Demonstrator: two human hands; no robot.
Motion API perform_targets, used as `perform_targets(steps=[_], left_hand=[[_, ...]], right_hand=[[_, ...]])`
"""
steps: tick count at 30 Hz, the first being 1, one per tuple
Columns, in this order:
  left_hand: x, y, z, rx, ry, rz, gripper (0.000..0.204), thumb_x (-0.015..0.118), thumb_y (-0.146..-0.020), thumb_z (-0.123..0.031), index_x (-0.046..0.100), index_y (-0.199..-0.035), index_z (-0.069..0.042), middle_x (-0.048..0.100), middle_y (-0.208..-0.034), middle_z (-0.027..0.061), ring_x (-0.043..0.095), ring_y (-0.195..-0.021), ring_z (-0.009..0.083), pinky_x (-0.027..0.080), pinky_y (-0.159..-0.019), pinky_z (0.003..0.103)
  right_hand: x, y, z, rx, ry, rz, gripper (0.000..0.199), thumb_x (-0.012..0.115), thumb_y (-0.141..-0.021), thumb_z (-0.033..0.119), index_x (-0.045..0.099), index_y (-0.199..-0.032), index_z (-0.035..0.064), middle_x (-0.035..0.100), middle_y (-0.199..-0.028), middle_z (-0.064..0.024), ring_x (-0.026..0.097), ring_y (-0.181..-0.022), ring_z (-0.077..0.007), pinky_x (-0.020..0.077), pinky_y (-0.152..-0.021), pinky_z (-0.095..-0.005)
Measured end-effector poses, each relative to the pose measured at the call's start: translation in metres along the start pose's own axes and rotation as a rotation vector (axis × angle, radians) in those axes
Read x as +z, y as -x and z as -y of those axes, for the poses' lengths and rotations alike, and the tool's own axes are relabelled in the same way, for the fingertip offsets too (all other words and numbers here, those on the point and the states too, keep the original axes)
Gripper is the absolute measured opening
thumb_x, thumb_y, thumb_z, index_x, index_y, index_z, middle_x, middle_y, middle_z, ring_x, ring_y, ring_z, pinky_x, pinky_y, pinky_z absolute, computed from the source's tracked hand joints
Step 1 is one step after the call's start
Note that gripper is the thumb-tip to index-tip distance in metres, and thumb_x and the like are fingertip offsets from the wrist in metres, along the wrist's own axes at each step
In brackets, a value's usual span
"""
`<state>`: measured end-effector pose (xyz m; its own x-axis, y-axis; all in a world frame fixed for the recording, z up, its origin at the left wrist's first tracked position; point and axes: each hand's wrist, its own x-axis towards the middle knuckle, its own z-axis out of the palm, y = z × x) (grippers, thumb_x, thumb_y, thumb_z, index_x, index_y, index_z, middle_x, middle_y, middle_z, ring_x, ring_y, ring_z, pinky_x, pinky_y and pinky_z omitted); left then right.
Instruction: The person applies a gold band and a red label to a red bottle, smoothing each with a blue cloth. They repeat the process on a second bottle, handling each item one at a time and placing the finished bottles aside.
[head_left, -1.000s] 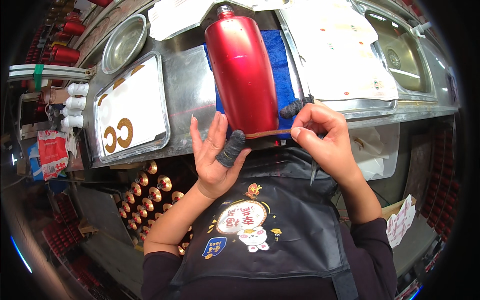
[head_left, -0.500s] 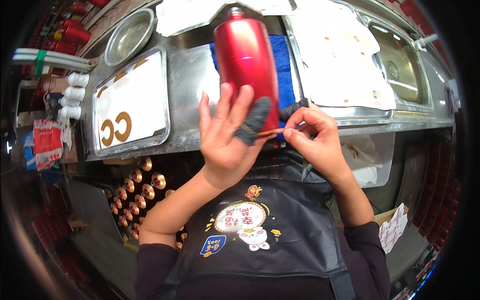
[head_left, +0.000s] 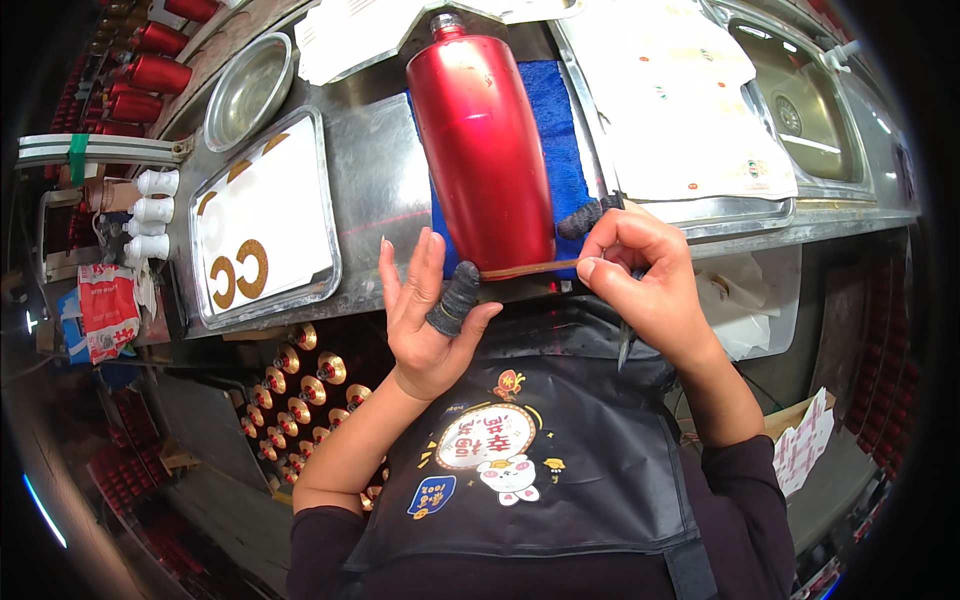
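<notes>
A glossy red bottle [head_left: 482, 150] lies on a blue towel [head_left: 555, 115], its neck pointing away from me and its base toward me. A thin brown strip [head_left: 530, 269] runs across the base end. My right hand [head_left: 640, 275] pinches the strip's right end between thumb and finger; a dark knit sleeve covers one of its fingers. A slim pointed metal tool [head_left: 625, 347] sticks out below that hand. My left hand [head_left: 425, 325] is open with fingers spread, its dark-sleeved index fingertip beside the strip's left end. Whether that fingertip touches the strip is hard to tell.
A metal tray [head_left: 330, 235] with white sheet and gold curved pieces [head_left: 253, 268] lies left, below a metal bowl [head_left: 250, 92]. White printed sheets [head_left: 680, 120] and a sink [head_left: 800, 110] are right. Several gold-topped items [head_left: 300, 410] stand under the counter's front edge.
My left hand has moved left, off the bottle's side, and more of the strip shows between my hands. My right hand still pinches its end. The whole view has shifted slightly.
</notes>
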<state>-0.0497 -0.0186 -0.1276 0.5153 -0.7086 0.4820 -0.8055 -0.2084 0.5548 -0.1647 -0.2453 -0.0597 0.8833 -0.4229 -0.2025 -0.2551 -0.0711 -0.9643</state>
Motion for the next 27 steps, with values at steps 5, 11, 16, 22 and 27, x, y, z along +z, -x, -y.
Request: perform_targets(steps=[5,11,16,22,27], left_hand=[[-0.002,-0.018,-0.013,0.082,-0.090,-0.014,0.036,0.087,-0.074,-0.011,0.077,-0.108,-0.006,0.055,-0.148,0.0226,0.054,-0.134,0.0456,0.023,-0.113,0.071],[0.002,-0.045,-0.032,0.167,-0.220,0.029,0.035,0.085,-0.068,-0.013,0.080,-0.103,-0.015,0.054,-0.149,0.0210,0.052,-0.135,0.0492,0.018,-0.115,0.072],[0.010,-0.051,-0.018,-0.002,-0.048,-0.116,0.065,0.090,-0.066,-0.013,0.071,-0.128,-0.007,0.055,-0.148,0.0219,0.052,-0.139,0.0397,0.031,-0.114,0.065],[-0.001,-0.018,-0.009,-0.163,0.117,-0.072,0.057,0.089,-0.075,-0.009,0.067,-0.126,0.004,0.052,-0.150,0.0252,0.053,-0.137,0.0419,0.030,-0.114,0.067],[-0.004,-0.003,-0.006,-0.034,-0.004,0.000,0.048,0.089,-0.075,-0.010,0.070,-0.116,0.006,0.052,-0.150,0.0252,0.054,-0.134,0.0470,0.029,-0.111,0.071]], right_hand=[[-0.001,-0.003,-0.006,0.015,-0.019,0.022,0.004,0.068,-0.083,0.004,0.066,-0.082,0.0011,0.058,-0.087,-0.0029,0.055,-0.068,-0.0044,0.0425,-0.060,-0.0212],[0.004,-0.008,-0.011,0.007,-0.050,0.038,0.006,0.070,-0.085,0.005,0.066,-0.083,0.0013,0.058,-0.088,-0.0018,0.052,-0.065,-0.0031,0.0402,-0.058,-0.0210],[0.006,-0.007,-0.011,0.026,-0.012,0.057,0.005,0.071,-0.086,0.006,0.067,-0.085,0.0025,0.057,-0.090,0.0000,0.047,-0.060,-0.0013,0.0362,-0.054,-0.0205],[0.008,-0.003,-0.005,0.023,-0.124,0.050,0.008,0.072,-0.085,0.001,0.065,-0.081,0.0010,0.052,-0.087,0.0032,0.044,-0.063,0.0030,0.0305,-0.054,-0.0175],[0.005,-0.005,-0.006,-0.006,-0.134,0.045,0.006,0.069,-0.084,-0.001,0.064,-0.081,0.0000,0.053,-0.086,0.0019,0.048,-0.065,0.0014,0.0354,-0.056,-0.0181]])
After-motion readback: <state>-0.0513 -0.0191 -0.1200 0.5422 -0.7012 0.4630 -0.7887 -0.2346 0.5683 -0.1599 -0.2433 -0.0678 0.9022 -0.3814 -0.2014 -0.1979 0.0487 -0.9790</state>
